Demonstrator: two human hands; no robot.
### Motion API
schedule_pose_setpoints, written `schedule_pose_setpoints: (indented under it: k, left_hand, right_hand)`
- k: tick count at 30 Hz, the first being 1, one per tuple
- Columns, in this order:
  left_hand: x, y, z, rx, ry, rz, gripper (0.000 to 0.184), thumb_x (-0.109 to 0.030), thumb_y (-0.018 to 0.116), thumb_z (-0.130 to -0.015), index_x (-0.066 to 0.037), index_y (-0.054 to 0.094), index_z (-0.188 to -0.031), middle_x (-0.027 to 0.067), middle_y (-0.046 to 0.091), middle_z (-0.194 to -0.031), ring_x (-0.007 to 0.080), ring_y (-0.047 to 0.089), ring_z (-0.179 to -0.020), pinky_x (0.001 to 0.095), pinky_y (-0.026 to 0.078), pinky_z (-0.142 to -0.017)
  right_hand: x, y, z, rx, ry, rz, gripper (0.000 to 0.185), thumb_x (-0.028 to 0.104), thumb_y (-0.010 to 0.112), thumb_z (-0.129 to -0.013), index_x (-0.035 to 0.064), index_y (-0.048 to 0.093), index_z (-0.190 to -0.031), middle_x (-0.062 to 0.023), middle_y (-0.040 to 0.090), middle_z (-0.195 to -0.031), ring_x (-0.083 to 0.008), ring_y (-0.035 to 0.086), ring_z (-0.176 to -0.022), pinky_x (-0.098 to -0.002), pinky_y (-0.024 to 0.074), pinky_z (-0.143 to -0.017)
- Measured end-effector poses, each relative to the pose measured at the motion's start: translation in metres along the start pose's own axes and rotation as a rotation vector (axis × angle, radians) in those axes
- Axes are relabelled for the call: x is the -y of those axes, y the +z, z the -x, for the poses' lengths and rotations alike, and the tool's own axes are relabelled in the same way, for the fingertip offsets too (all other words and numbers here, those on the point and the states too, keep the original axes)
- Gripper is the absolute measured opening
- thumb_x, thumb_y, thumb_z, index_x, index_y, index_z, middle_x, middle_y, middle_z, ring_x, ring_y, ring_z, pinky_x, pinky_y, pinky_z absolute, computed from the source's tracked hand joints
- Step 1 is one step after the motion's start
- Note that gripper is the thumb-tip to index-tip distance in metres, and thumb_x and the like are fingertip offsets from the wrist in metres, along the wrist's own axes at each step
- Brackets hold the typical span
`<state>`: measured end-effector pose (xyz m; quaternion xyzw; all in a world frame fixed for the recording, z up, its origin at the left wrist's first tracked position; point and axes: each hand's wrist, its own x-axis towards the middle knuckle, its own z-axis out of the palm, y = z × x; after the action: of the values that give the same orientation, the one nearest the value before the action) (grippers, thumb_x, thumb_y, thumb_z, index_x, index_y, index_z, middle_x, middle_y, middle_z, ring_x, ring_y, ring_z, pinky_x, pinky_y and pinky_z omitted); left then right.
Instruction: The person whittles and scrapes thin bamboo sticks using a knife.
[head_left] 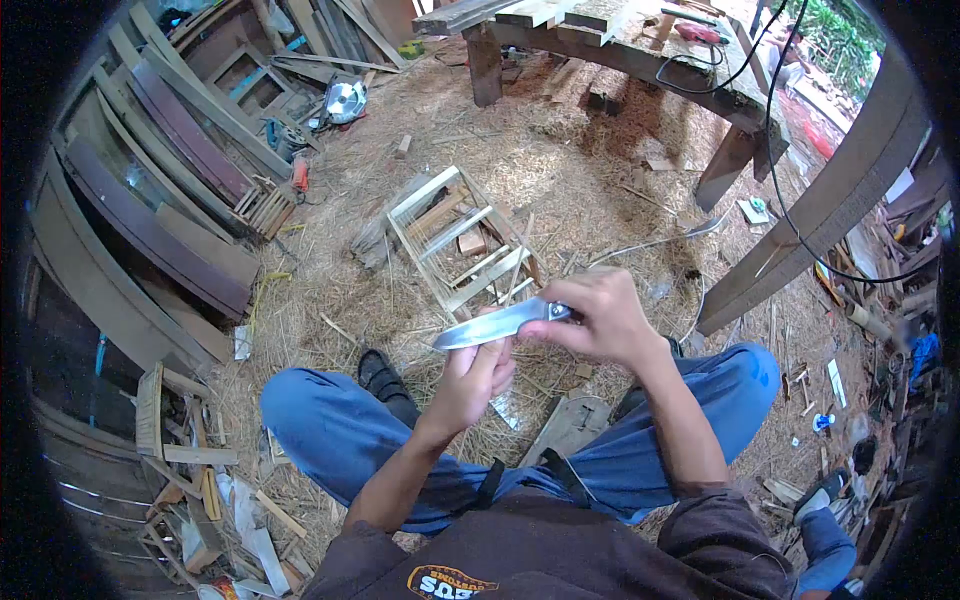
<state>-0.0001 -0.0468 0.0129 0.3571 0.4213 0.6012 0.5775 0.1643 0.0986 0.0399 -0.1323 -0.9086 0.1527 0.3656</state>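
Note:
My right hand [598, 312] is closed round the handle end of a knife [488, 327], whose broad shiny blade points left. Just under the blade, my left hand [468, 388] is closed with its thumb up against it. A thin wooden stick [519, 262] rises from behind the blade, apparently out of my left fist; its lower end is hidden. Beyond both hands, a small slatted wooden frame [408, 228] lies on the ground with a wood block [471, 243] inside its outline.
Straw and shavings cover the ground. A wooden workbench [620, 55] stands ahead, with a timber post [815, 210] and hanging cable at right. A circular saw [345, 102] sits near boards [190, 130] leaning at left. Another person's leg [825, 545] shows lower right.

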Motion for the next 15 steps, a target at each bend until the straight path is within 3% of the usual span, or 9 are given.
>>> schedule_pose_setpoints:
  k: [4, 6, 7, 8, 11, 15]
  left_hand:
    - [-0.013, 0.008, -0.003, 0.036, -0.097, 0.110, 0.021, -0.028, 0.043, -0.110, -0.009, 0.050, -0.111, -0.0046, 0.035, -0.073, 0.0040, 0.028, -0.050, 0.0233, 0.022, -0.046]
    - [-0.010, 0.013, 0.011, 0.229, -0.160, 0.134, 0.021, -0.026, 0.042, -0.110, -0.007, 0.049, -0.110, -0.0045, 0.034, -0.072, 0.0038, 0.027, -0.050, 0.0230, 0.023, -0.045]
    - [-0.008, 0.015, 0.016, 0.327, -0.194, 0.146, 0.021, -0.025, 0.041, -0.111, -0.006, 0.049, -0.109, -0.0044, 0.034, -0.071, 0.0037, 0.027, -0.049, 0.0228, 0.023, -0.045]
    - [-0.010, 0.019, 0.016, 0.259, -0.139, 0.132, 0.019, -0.024, 0.042, -0.110, -0.006, 0.048, -0.110, -0.0052, 0.034, -0.069, 0.0035, 0.027, -0.048, 0.0225, 0.022, -0.043]
    - [-0.015, 0.003, -0.006, -0.087, 0.000, 0.012, 0.017, -0.023, 0.042, -0.110, -0.007, 0.049, -0.111, -0.0062, 0.033, -0.067, 0.0030, 0.026, -0.047, 0.0219, 0.020, -0.041]
    - [-0.014, -0.005, -0.007, -0.185, 0.053, 0.103, 0.020, -0.026, 0.043, -0.110, -0.009, 0.051, -0.102, -0.0069, 0.033, -0.065, 0.0024, 0.024, -0.046, 0.0215, 0.019, -0.041]
  right_hand:
    - [-0.017, -0.025, 0.008, -0.056, 0.080, 0.256, 0.038, 0.046, 0.077, -0.084, 0.0090, 0.071, -0.084, -0.0098, 0.063, -0.064, -0.0270, 0.062, -0.054, -0.0382, 0.0449, -0.050]
    - [-0.050, -0.042, 0.007, -0.510, 0.469, 0.220, 0.036, 0.043, 0.076, -0.088, 0.0070, 0.073, -0.091, -0.0119, 0.064, -0.065, -0.0248, 0.062, -0.054, -0.0362, 0.0448, -0.051]
    - [-0.063, -0.067, 0.009, -0.548, 0.596, 0.241, 0.035, 0.042, 0.075, -0.089, 0.0074, 0.074, -0.094, -0.0127, 0.065, -0.066, -0.0242, 0.063, -0.054, -0.0359, 0.0450, -0.051]
    - [-0.069, -0.086, 0.011, -0.590, 0.725, 0.258, 0.034, 0.041, 0.074, -0.090, 0.0078, 0.075, -0.096, -0.0134, 0.066, -0.067, -0.0236, 0.063, -0.055, -0.0357, 0.0451, -0.052]
    - [-0.038, -0.074, 0.022, -0.463, 0.580, 0.252, 0.035, 0.041, 0.074, -0.090, 0.0064, 0.073, -0.094, -0.0134, 0.065, -0.066, -0.0245, 0.062, -0.054, -0.0362, 0.0449, -0.052]
    - [0.003, -0.048, 0.012, -0.161, 0.276, 0.273, 0.037, 0.043, 0.078, -0.085, 0.0077, 0.067, -0.084, -0.0102, 0.061, -0.060, -0.0264, 0.063, -0.053, -0.0380, 0.0459, -0.052]
